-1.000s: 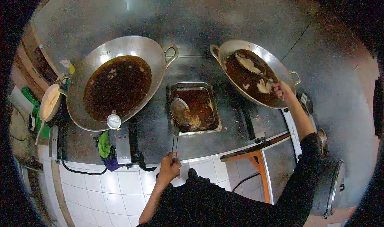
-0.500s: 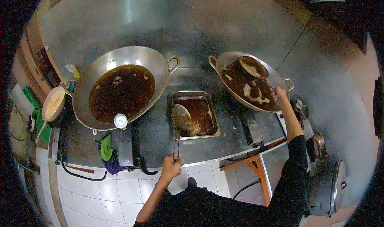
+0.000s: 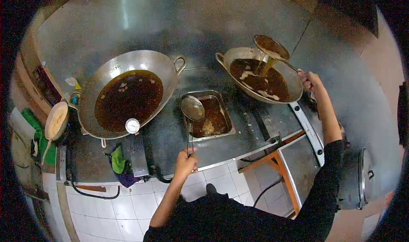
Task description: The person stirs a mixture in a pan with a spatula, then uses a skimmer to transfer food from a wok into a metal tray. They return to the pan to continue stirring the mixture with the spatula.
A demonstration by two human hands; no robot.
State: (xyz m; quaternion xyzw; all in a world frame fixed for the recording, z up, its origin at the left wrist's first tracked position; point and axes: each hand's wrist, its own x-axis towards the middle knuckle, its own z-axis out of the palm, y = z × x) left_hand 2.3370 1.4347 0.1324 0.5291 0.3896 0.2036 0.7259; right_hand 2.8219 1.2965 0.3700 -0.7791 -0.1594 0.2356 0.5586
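Observation:
My left hand (image 3: 186, 162) is closed on the handle of a round ladle (image 3: 193, 108), whose bowl is over a rectangular metal tray (image 3: 231, 127) of dark liquid with pale bits in it. My right hand (image 3: 310, 81) is closed on the handle of a round strainer (image 3: 271, 47), tilted above the right wok (image 3: 235, 56). Liquid streams from the strainer into the dark oil, where pale pieces float. To the left, a larger wok (image 3: 140, 59) holds dark oil with a few small bits, and a dial thermometer (image 3: 132, 125) sits at its near rim.
A handled pan (image 3: 56, 119) with pale contents stands at the far left. Green and purple cloths (image 3: 121, 162) hang at the counter's front edge. A large lidded pot (image 3: 357, 178) is at the lower right, and an orange frame (image 3: 284, 176) is below the counter.
The strainer has risen out of the right wok's oil and now drains into it. My left hand has lifted the ladle clear of the tray's liquid, away from the pale bits.

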